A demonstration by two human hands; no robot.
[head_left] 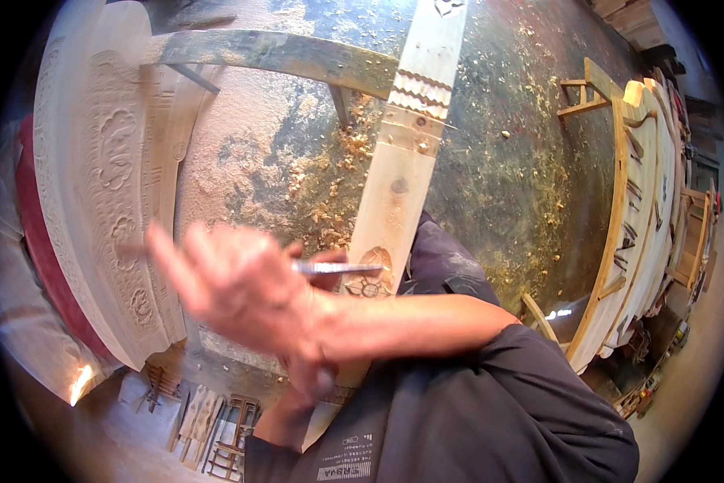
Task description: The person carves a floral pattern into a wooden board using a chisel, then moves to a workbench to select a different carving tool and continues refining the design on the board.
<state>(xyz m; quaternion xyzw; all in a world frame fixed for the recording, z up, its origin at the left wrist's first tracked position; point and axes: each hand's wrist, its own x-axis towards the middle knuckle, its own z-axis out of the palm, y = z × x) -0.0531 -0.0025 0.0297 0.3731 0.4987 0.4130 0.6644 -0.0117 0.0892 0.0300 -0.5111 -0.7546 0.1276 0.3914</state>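
A pale carved wooden board [390, 177] runs lengthwise in front of me, with a flower carving in a rounded recess near my lap. The metal blade of a chisel [339, 269] reaches to that recess, its tip at the carving. Dark fingertips of my left hand [305, 374] show around the chisel, but most of that hand is hidden under my right wrist. My right hand [245, 286] crosses over from the right, smeared by motion and apparently curled. A blurred brown shape lies just past its fingers; I cannot make out what it is.
A large carved panel [112, 161] stands at the left beside red cloth [44, 249]. A wooden beam [273, 56] reaches the board. Shavings [321, 197] cover the floor [499, 185]. At right, a bench [607, 258] carries several carving tools.
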